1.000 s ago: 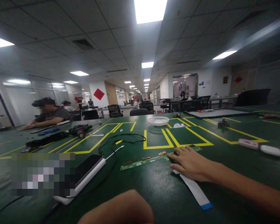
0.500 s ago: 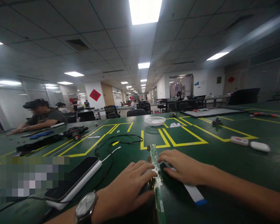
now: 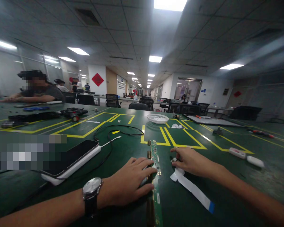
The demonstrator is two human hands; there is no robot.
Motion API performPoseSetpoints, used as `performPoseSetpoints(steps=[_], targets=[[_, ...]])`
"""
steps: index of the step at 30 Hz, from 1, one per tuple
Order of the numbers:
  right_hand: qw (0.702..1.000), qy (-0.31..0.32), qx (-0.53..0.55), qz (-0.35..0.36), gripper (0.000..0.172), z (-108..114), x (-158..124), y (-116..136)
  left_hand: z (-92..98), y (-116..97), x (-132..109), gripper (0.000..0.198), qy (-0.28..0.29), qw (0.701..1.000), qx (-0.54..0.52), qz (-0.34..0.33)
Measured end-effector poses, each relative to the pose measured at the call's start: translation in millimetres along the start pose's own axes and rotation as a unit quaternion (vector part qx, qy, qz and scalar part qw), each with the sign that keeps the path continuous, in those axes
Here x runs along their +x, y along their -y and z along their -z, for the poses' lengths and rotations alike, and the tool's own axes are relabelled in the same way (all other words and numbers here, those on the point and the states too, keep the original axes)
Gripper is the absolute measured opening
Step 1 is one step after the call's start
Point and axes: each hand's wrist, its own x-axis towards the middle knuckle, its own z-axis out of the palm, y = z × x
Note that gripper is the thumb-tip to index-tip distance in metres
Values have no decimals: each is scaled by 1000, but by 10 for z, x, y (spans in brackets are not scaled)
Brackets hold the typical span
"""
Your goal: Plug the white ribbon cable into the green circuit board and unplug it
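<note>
A long, narrow green circuit board point(image 3: 157, 200) lies lengthwise on the green table in front of me, with copper-coloured strips along its left side. My left hand point(image 3: 134, 179) rests over the board's middle, fingers stretched out and touching it; a watch is on that wrist. Something greyish shows partly under the palm, too hidden to name. Just right of the board, my right hand point(image 3: 188, 160) is closed in a pinch on one end of a white flat ribbon cable point(image 3: 194, 189). The cable is folded near the fingers, and its blue-tipped end trails toward me.
Left of my hands lie a phone on a white block point(image 3: 73, 157) and a black cable point(image 3: 104, 157). Farther off stand a white basket point(image 3: 157, 119) and crumpled white paper point(image 3: 177, 126). A white-and-pink item point(image 3: 237, 153) lies right. Another person point(image 3: 38, 86) sits far left.
My right hand has moved right, away from the board, with the ribbon cable in its fingers. More of the cable and board now shows. My left hand stays on the board. The view has shifted.
</note>
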Motion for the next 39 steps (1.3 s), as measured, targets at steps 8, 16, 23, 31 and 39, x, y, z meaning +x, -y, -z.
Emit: performPoseSetpoints(steps=[8,16,23,31,39], targets=[[997,-13,58,47,38,-104,84,118,-93,63,-15,38,-46,999,-28,-5],[988,-73,119,73,23,-242,155,293,-86,71,-24,37,-40,999,-36,-7],[986,-97,111,78,24,-277,157,329,-76,94,-20,36,-25,999,-28,-22],[964,-104,158,189,19,-356,272,147,-76,121,10,34,-12,999,-18,-32],[950,-110,159,246,12,-312,305,124,-55,141,33,33,-19,999,-2,-43]])
